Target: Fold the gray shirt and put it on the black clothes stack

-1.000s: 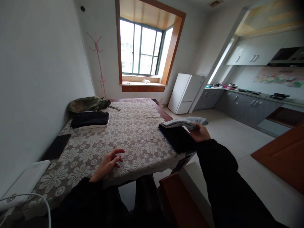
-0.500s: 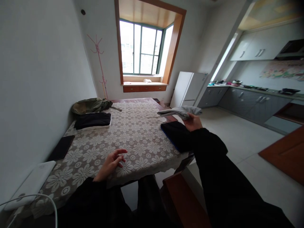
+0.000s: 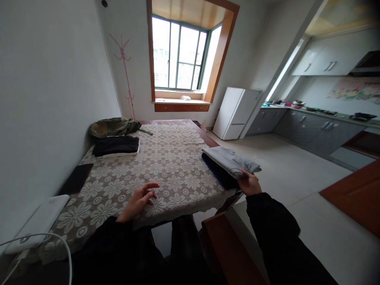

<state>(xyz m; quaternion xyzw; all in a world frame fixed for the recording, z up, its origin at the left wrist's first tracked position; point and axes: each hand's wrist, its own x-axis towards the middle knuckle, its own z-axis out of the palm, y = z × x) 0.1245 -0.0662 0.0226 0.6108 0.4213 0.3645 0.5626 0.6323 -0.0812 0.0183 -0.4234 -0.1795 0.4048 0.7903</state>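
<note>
**Grey cloth on the dark stack, right edge of the counter**

My right hand is at the near right corner of the counter, its fingers grasping the near end of a folded grey cloth. The cloth lies on top of a folded dark stack, which sits at the counter's right edge; a thin blue edge shows along the stack's left side. The cloth's near right end overhangs the stack a little, past the counter's edge.

My left hand rests on the lace cover near the counter's near edge, well apart from the cloth. Its fingers are released, loosely curled and holding nothing.

At the far left of the counter lies another folded dark pile on something white, and just beyond it a green bag against the wall. Along the left edge, nearer to me, lies a flat dark slab, and nearer still a white device with a white cable looping by it.

Beyond the counter stand a pink coat rack in the corner, a window and a white fridge.
</note>
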